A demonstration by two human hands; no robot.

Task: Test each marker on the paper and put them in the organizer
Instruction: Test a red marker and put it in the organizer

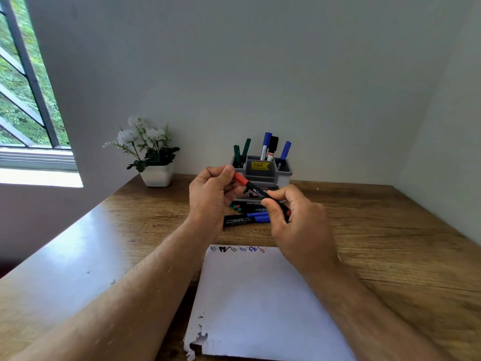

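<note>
Above the far end of the paper, between my two hands, I hold the red marker slanted in the air, its red cap end up toward the left and its black barrel running down to the right. My left hand pinches the cap between thumb and fingertips; my right hand is closed around the lower barrel, thumb on top. Whether the cap is coming off or going back on I cannot tell. A red squiggle already sits last in the row of test marks along the paper's top edge, so I judge this marker tested and being recapped.

If that is right, the next move calls for seating the cap firmly, then carrying the marker past the loose ones to the grey organizer against the wall and dropping it upright into a free slot. Green, blue and black markers already stand there.

On the wooden table, between paper and organizer, several untested markers lie in a loose pile, partly hidden by my hands. Both forearms reach in from the near edge and converge, wrists lifted clear of the paper. A white flower pot stands left of the organizer.
</note>
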